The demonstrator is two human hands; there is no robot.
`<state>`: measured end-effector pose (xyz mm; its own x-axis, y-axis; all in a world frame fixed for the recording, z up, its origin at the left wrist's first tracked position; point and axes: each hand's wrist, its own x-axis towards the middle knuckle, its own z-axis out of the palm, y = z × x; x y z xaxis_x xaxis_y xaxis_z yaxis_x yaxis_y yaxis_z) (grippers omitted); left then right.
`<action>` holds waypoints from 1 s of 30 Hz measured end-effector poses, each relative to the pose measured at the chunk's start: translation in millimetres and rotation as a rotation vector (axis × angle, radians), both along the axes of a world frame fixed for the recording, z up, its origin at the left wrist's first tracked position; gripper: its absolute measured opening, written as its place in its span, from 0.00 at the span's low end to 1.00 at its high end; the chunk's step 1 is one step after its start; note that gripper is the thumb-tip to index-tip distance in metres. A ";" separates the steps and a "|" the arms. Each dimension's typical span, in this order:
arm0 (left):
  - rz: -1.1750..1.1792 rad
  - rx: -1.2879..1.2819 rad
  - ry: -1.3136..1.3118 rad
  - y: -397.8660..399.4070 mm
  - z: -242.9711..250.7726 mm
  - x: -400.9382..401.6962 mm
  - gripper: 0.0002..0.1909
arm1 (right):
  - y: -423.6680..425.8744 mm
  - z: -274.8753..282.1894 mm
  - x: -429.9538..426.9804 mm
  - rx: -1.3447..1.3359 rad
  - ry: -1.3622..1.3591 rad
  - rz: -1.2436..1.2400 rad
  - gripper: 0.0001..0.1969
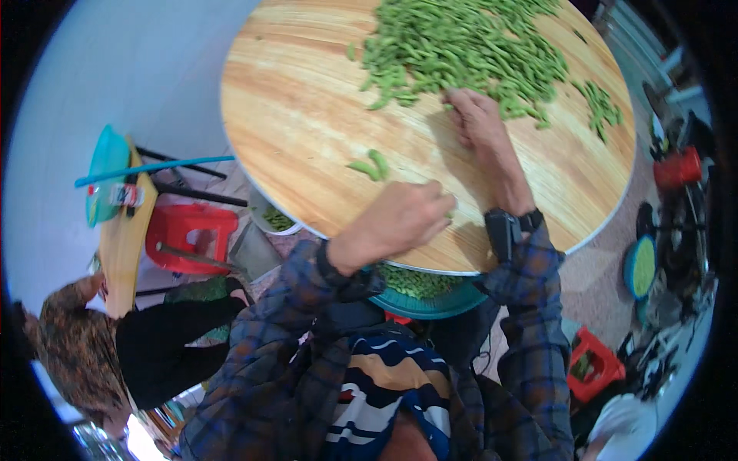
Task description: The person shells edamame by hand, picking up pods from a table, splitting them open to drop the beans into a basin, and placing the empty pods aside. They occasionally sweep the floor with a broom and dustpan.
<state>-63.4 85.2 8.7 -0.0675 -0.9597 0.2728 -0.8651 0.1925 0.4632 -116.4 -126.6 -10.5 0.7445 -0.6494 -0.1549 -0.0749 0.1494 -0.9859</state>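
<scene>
A large heap of green bean pods, likely edamame (pixel 455 46), covers the far part of a round wooden table (pixel 288 115). My right hand (pixel 475 118) reaches to the heap's near edge, fingertips at the pods; whether it grips one is unclear. Nearer to me, my left hand (pixel 403 213) is curled above the table, with a bit of green at its fingertips. A few loose pods (pixel 375 166) lie just beyond it. A smaller group of pods (pixel 601 109) lies at the right. Below the table's near edge, a teal basin (pixel 432 305) holds green beans.
To the left are a red plastic stool (pixel 193 236), a white bucket with pods (pixel 285 229), a dustpan (pixel 253 253) and a seated person (pixel 86 346) beside a small wooden table (pixel 124 253). At right stand another red stool (pixel 597 363) and a blue-rimmed basin (pixel 640 268).
</scene>
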 end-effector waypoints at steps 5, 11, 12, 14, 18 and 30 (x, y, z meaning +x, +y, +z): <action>0.150 -0.048 -0.080 14.1 -8.7 1.8 0.07 | -1.4 -1.7 -5.1 0.010 -0.022 0.005 0.14; 0.311 -0.124 -0.076 41.6 -14.2 39.3 0.07 | 6.7 -0.7 3.6 -0.028 -0.026 0.024 0.14; 0.411 -0.146 -0.090 46.3 -6.7 44.2 0.08 | 6.4 -1.5 7.8 -0.018 -0.035 0.043 0.14; 0.524 -0.168 -0.139 48.8 -0.4 47.1 0.13 | 5.6 -1.4 8.4 -0.052 -0.012 0.022 0.14; 0.489 -0.190 -0.249 28.0 -16.9 32.5 0.16 | 9.5 2.3 3.1 -0.032 -0.024 0.010 0.13; 0.699 -0.090 -0.343 28.6 -13.4 82.8 0.19 | 12.3 3.0 3.2 -0.060 -0.040 0.040 0.16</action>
